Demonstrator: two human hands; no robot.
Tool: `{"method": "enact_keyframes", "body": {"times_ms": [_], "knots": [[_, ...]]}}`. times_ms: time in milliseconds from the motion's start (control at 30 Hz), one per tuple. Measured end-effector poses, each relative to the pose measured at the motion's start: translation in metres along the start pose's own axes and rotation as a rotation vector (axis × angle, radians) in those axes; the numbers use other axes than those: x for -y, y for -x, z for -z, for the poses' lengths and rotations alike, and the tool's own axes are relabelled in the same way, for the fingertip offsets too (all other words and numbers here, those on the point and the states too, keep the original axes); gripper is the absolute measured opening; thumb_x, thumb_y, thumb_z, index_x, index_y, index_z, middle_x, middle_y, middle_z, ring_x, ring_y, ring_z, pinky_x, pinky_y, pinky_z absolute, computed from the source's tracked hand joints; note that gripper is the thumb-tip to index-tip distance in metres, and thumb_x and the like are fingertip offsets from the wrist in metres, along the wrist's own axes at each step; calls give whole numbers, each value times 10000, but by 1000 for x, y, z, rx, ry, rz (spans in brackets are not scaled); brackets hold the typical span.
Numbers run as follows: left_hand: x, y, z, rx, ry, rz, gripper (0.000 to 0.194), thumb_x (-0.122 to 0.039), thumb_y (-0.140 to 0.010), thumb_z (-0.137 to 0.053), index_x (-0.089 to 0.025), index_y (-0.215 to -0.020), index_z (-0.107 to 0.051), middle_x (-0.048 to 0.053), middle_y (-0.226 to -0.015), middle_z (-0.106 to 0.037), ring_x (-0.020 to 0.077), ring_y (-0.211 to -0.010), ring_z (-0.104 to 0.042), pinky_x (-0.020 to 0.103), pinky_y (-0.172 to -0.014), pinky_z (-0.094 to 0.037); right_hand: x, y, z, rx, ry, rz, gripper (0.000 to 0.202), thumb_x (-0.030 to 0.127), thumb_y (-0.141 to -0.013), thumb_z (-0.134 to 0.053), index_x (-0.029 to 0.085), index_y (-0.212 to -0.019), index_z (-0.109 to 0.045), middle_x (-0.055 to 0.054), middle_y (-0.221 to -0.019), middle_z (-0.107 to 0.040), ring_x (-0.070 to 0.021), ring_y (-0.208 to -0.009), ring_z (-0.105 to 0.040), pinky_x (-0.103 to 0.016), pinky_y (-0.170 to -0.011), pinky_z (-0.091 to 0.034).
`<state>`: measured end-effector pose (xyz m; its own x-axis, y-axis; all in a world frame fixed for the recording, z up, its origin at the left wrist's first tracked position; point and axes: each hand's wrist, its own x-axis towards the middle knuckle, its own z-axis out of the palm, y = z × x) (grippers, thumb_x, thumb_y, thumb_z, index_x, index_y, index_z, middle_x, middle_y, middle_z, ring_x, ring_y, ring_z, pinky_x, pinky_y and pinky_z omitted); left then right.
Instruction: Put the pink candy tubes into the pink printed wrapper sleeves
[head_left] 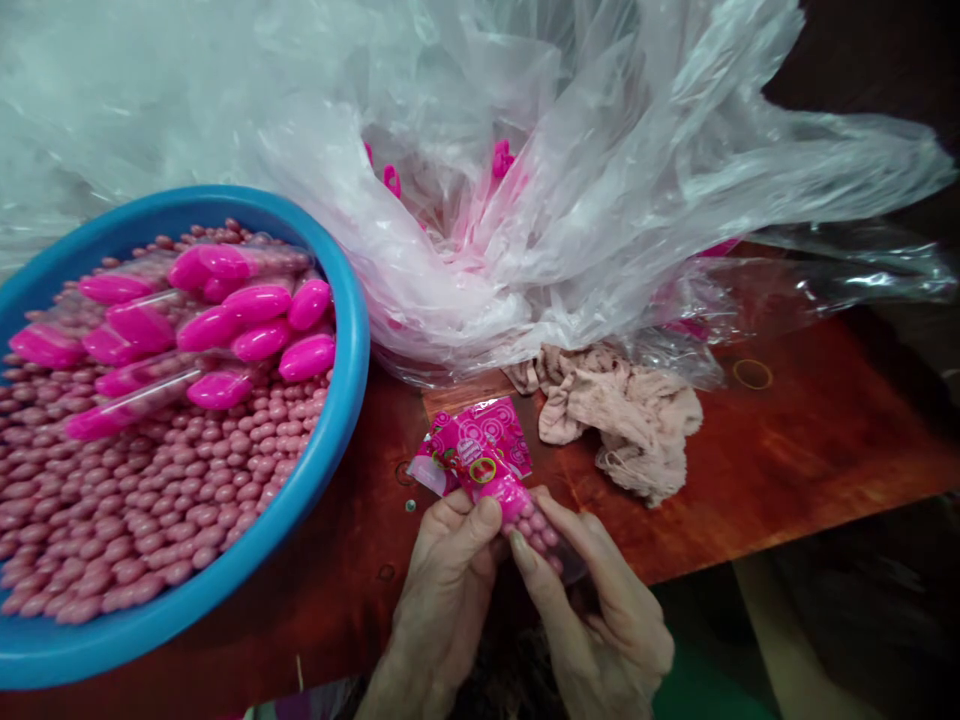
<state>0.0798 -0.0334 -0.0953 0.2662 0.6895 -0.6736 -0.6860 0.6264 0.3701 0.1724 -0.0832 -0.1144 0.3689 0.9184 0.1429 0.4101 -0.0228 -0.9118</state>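
Observation:
Both my hands are closed on one small clear container of pink balls (534, 530) with a bright pink end, near the table's front edge. My left hand (457, 560) pinches the pink end, thumb on top, where a printed pink label (482, 462) lies against it. The fingers of my right hand (592, 590) grip the clear part with the balls. Behind the held piece, more printed pink wrappers (506, 425) rest on the table. To the left, a blue basin (352, 370) holds many pink balls (172, 490) and several filled containers with pink caps (259, 340).
A large crumpled clear plastic bag (600, 240) with pink pieces inside spreads across the back of the reddish-brown table (787, 460). A wrinkled beige cloth (637, 425) lies right of the wrappers.

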Motion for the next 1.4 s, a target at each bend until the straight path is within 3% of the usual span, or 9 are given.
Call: {"method": "enact_keyframes", "body": {"times_ms": [167, 333, 533, 633, 733, 800, 967, 1200, 1400], "knots": [[2, 4, -5, -38, 44, 53, 143, -243, -738, -731, -128, -822, -736, 58, -729, -738, 182, -751, -686, 316, -828, -512, 4, -6, -4, -47, -29, 42, 406, 87, -790, -665, 234, -1167, -636, -5, -947, -698, -127, -780, -656, -211, -709, -540], [3, 3, -3, -71, 90, -12, 107, -231, -768, -703, -134, -801, -734, 60, -760, -740, 178, -786, -676, 312, -843, -500, 2, -3, -9, -53, -67, -62, 349, 141, -800, -665, 243, -1134, -661, -9, -1002, -718, -153, -827, -680, -242, -741, -563], [8, 4, -8, -80, 73, 2, 143, -231, -801, -665, -122, -850, -743, 78, -733, -739, 193, -787, -676, 327, -831, -502, 3, 6, -21, -273, 29, -91, 367, 164, -746, -736, 245, -1101, -693, -24, -998, -751, -201, -854, -706, -311, -800, -569], [3, 4, -8, -52, 69, -34, 153, -259, -815, -648, -140, -838, -741, 80, -778, -745, 192, -790, -676, 317, -803, -514, 4, 1, -21, -186, -145, -190, 349, 175, -754, -727, 264, -1090, -699, -19, -1029, -747, -213, -855, -720, -316, -766, -599], [-1, 3, -5, -22, 18, -73, 183, -307, -773, -689, -149, -846, -743, 84, -782, -750, 202, -750, -681, 324, -758, -530, 5, -3, -20, -35, -377, -350, 327, 208, -804, -680, 290, -1121, -680, 0, -956, -764, -188, -705, -741, -224, -529, -611], [-1, 4, -2, -47, -35, -95, 186, -293, -743, -720, -159, -869, -749, 74, -758, -752, 199, -721, -685, 320, -746, -533, 6, -1, -22, -43, -388, -380, 320, 216, -793, -693, 285, -1105, -690, 3, -929, -769, -181, -693, -741, -208, -527, -608], [4, 9, -2, -135, -54, -100, 159, -257, -800, -668, -203, -927, -747, 48, -789, -760, 172, -760, -690, 306, -810, -513, 7, 8, -26, -220, -108, -210, 343, 201, -722, -751, 208, -1063, -717, -60, -1002, -753, -236, -809, -727, -372, -816, -588], [-4, 4, 0, -18, -22, -98, 169, -238, -801, -664, -174, -930, -752, 79, -805, -760, 193, -816, -690, 332, -871, -490, 0, -4, -24, -20, -77, -72, 467, 197, -802, -675, 218, -1259, -580, -59, -1068, -733, -201, -843, -730, -280, -726, -617], [-10, 5, -1, -31, -47, -101, 154, -227, -797, -666, -173, -904, -763, 76, -743, -758, 199, -796, -691, 327, -843, -499, 0, -10, -18, 149, 18, 117, 497, 182, -854, -608, 213, -1340, -507, -89, -1231, -651, -245, -1024, -672, -337, -857, -573]]}}
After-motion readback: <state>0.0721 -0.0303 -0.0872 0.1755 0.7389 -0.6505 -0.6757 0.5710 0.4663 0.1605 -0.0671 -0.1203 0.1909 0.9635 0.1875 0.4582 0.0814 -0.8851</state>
